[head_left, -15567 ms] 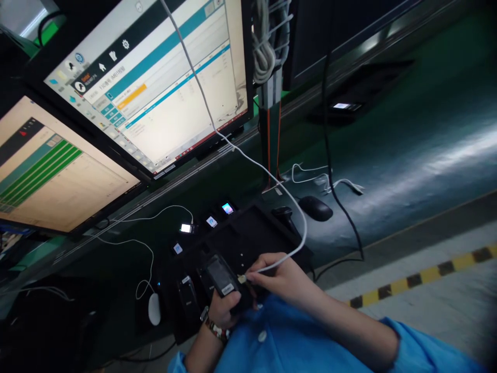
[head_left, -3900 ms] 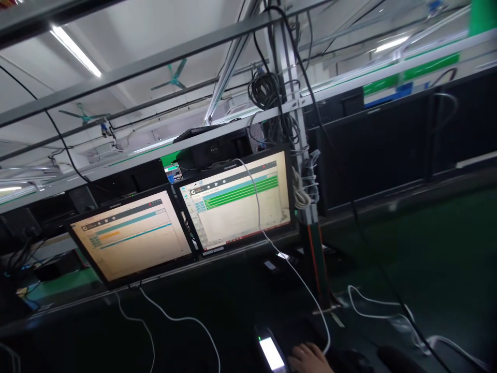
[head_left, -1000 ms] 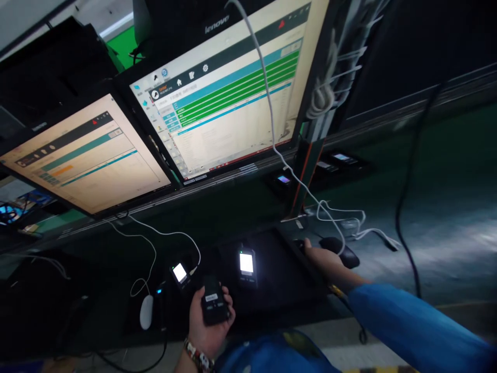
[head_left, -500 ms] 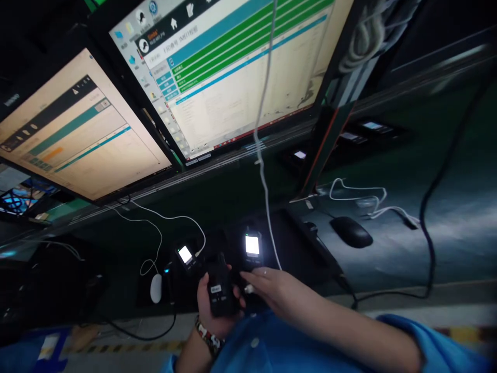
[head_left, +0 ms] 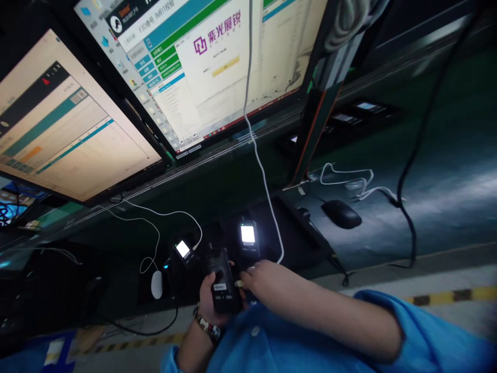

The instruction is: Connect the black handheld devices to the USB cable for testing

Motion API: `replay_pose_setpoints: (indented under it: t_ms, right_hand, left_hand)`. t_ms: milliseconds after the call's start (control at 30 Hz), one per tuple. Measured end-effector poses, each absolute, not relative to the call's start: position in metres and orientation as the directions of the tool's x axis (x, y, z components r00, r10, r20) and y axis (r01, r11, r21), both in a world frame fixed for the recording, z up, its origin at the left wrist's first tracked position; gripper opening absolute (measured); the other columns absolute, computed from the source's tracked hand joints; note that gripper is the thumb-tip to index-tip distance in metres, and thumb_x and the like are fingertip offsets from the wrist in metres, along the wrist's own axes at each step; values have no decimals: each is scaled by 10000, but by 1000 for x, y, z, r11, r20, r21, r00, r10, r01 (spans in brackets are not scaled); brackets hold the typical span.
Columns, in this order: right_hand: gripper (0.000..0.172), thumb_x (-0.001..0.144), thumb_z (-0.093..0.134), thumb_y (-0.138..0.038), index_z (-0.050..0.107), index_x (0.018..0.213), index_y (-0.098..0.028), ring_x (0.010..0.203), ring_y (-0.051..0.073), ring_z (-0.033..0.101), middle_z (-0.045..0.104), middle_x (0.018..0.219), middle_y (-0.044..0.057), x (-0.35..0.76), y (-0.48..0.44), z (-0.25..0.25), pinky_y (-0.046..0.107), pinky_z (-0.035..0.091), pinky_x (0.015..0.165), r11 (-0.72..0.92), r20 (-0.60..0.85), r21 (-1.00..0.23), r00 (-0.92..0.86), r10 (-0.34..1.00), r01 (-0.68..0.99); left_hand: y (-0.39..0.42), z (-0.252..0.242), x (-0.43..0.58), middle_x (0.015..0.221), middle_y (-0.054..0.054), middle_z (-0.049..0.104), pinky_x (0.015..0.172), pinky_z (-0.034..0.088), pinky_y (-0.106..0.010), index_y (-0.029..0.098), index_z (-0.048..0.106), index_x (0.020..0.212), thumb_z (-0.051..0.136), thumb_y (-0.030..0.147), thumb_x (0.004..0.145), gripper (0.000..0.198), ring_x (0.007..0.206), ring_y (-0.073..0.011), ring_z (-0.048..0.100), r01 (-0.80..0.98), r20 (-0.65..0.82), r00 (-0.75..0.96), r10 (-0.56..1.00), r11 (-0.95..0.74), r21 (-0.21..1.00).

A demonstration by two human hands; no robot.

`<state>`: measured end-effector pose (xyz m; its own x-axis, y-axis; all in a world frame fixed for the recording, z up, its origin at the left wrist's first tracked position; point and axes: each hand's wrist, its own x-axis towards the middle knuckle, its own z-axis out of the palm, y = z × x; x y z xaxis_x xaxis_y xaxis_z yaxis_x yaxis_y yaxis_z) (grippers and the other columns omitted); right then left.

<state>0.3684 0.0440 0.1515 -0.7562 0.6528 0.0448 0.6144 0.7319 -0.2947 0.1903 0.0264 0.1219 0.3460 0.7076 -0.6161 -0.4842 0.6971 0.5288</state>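
Nearest us, our left hand [head_left: 209, 303] is wrapped around a dark, slab-shaped handset [head_left: 220, 282]. At its three o'clock, our right hand [head_left: 264, 280] pinches the plug [head_left: 239, 284] of a thin white cable [head_left: 264, 181]. We judge the plug should be aligned squarely and eased in gently. At twelve o'clock, a lit handset [head_left: 247, 235] rests in a matte black tray [head_left: 295, 228]; beyond, glossy monitors [head_left: 202, 62].

An electronics factory test station; two tilted monitors [head_left: 186, 67] above a dark worktop [head_left: 427, 171]; hazard-striped floor tape [head_left: 446, 297]; cabled handsets [head_left: 248, 235].
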Motion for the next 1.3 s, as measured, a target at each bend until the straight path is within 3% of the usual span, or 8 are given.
replay_pose_setpoints:
  t_ms: [100, 233, 600, 733, 867, 1067, 1200, 1300]
  right_hand:
    - [136, 748, 584, -78, 678, 839, -115, 569, 203, 613, 692, 732, 79, 369, 49, 158, 302, 308, 459, 753, -61, -247, -785, 616, 610]
    - [97, 784, 618, -111, 695, 838, -135, 621, 181, 633, 708, 749, 57, 368, 56, 169, 273, 272, 472, 683, -186, -368, -769, 611, 631]
    - [160, 829, 585, -132, 742, 801, -147, 713, 174, 657, 726, 769, 71, 369, 77, 165, 251, 367, 601, 669, -229, -477, -815, 532, 570]
    - [179, 834, 567, -136, 745, 852, -132, 783, 224, 673, 718, 829, 114, 354, 102, 130, 279, 424, 663, 574, -267, -356, -668, 694, 738]
    - [305, 846, 449, -48, 718, 984, -86, 918, 271, 658, 684, 994, 185, 332, 122, 108, 327, 461, 735, 508, -170, -250, -554, 815, 824]
    - [334, 822, 454, -44, 759, 863, -174, 892, 265, 659, 702, 921, 137, 318, 130, 83, 350, 487, 773, 457, 33, -239, -463, 886, 857]
    - [387, 789, 447, 5, 757, 832, -222, 869, 251, 656, 707, 909, 108, 316, 134, 50, 357, 512, 756, 459, 281, -263, -388, 878, 849]
    - [408, 779, 460, -2, 756, 901, -255, 874, 261, 656, 709, 945, 109, 311, 123, 31, 383, 545, 755, 519, 439, -305, -366, 821, 798]
  left_hand:
    - [27, 120, 191, 893, -88, 727, 722, 551, -437, 170, 537, 1221, 734, 517, 582, 753, 812, -301, 695, -481, -612, 355, 707, 699, 529]
    - [29, 113, 187, 745, -52, 722, 701, 553, -406, 164, 565, 1181, 749, 460, 616, 664, 715, -261, 698, -491, -584, 342, 737, 670, 557]
    - [40, 95, 187, 633, -53, 688, 717, 553, -449, 134, 613, 1006, 757, 485, 604, 553, 692, -280, 699, -439, -587, 307, 749, 658, 611]
    - [77, 79, 182, 880, -102, 733, 916, 488, -451, 143, 633, 1002, 776, 425, 607, 506, 925, -289, 677, -177, -501, 6, 866, 494, 852]
    - [107, 74, 181, 1209, -123, 660, 1063, 372, -369, 148, 579, 1218, 647, 299, 757, 490, 1160, -254, 576, 227, -191, -238, 952, 246, 942]
    - [107, 77, 183, 1503, -113, 404, 1132, 261, -234, 77, 251, 1476, 524, 188, 791, 746, 1380, -172, 377, 198, -252, -208, 945, 293, 935]
    - [86, 67, 161, 1470, -129, 447, 1126, 309, -264, 67, 399, 1414, 552, 261, 762, 698, 1370, -209, 394, 149, -194, -198, 961, 225, 963]
    - [57, 55, 137, 1274, -97, 626, 1020, 461, -370, 206, 655, 1182, 636, 411, 723, 503, 1215, -285, 544, 215, -93, -286, 954, 159, 964]
